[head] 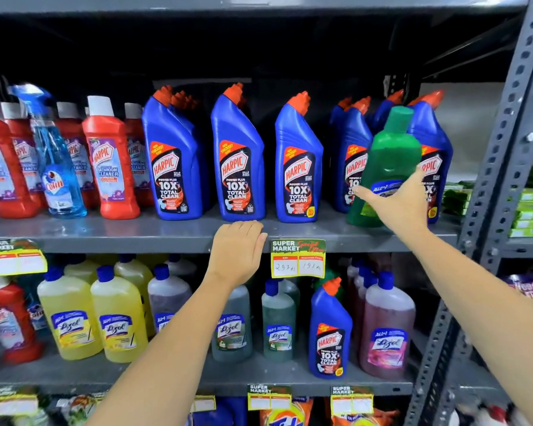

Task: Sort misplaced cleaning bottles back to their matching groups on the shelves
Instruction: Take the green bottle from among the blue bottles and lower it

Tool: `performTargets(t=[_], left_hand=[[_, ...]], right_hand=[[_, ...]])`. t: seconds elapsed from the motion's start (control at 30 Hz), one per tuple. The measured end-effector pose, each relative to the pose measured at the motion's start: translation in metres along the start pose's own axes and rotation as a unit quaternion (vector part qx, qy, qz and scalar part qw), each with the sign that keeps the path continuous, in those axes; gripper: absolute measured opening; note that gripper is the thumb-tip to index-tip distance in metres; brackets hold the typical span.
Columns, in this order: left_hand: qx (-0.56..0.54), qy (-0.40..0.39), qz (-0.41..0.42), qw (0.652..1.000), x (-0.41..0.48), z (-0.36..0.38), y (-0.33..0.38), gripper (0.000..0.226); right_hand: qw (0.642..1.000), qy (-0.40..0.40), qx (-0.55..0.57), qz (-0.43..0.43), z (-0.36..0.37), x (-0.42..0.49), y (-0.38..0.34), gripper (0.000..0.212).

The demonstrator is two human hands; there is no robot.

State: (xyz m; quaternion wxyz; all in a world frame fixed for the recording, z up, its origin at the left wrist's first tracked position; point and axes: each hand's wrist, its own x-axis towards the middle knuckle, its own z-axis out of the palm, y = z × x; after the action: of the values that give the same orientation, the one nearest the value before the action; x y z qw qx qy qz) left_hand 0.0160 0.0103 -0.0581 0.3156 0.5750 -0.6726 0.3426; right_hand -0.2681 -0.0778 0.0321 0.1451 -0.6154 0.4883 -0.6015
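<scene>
One green bottle [388,161] stands misplaced among blue Harpic bottles [237,155], right of centre on the upper shelf [136,232], long axis upright, tipped slightly left. My right hand [397,201] wraps its lower half, fingers [363,192] curled on the label. My left hand [237,250] rests flat and empty on the shelf edge, farther off. Matching green Lizol bottles [277,324] sit lower centre.

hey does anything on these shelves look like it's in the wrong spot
Yes: the green bottle in the right hand sits among blue Harpics, a blue spray bottle among red ones, and a lone blue Harpic among Lizols.
</scene>
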Motion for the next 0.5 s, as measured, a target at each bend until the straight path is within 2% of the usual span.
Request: performTargets(t=[0.17, 0.3, 0.37, 0.5], left_hand=[[0.001, 0.007, 0.017, 1.0, -0.04, 0.005, 0.004, 0.05], [-0.02, -0.012, 0.01, 1.0, -0.076, 0.012, 0.006, 0.055], [-0.031, -0.046, 0.003, 0.998, -0.106, 0.022, 0.009, 0.054], [-0.026, -0.192, -0.033, 0.981, -0.181, 0.053, 0.009, 0.052]], right_hand=[[0.996, 0.056, 0.056, -0.045, -0.029, -0.05, -0.004, 0.095], [0.989, 0.055, 0.123, -0.063, -0.042, -0.096, -0.002, 0.087], [0.989, 0.036, 0.134, -0.057, -0.036, -0.123, 0.006, 0.08], [0.991, -0.045, 0.127, 0.002, 0.0, -0.177, 0.039, 0.08]])
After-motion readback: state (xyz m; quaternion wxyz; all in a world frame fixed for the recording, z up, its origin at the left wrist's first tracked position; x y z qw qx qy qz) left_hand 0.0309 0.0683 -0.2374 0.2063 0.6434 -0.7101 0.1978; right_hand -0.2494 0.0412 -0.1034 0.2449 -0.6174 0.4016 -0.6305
